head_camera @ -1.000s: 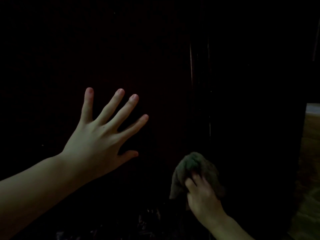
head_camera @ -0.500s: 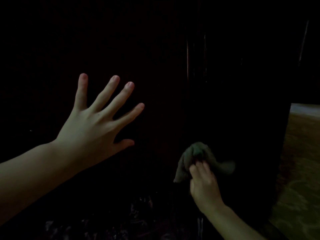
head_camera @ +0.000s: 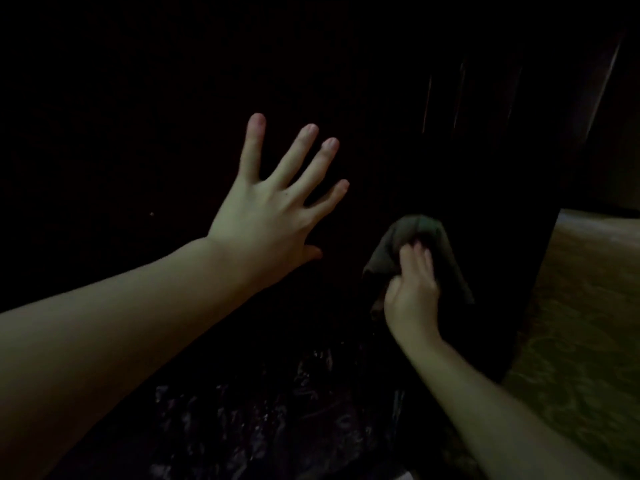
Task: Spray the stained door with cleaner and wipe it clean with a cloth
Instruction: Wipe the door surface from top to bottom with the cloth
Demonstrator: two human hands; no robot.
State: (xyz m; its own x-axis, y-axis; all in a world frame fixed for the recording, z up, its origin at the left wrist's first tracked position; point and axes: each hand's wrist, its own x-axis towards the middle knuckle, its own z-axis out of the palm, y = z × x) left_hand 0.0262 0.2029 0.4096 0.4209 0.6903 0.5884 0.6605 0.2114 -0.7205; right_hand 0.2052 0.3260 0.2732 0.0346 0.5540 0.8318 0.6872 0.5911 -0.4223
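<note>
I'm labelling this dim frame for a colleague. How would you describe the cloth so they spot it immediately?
Start at the big dark wooden door filling the view, then drop to its lower right part. There the right hand grips a crumpled grey-green cloth against the wood. It is the only soft, pale, bunched thing; the left hand is spread bare.

The room is very dim. A patterned, yellowish carpet [head_camera: 581, 341] shows at the right, lit faintly. Left of the carpet, at the bottom, a dark glossy stretch of floor [head_camera: 259, 420] gives off small, scattered reflections.
</note>
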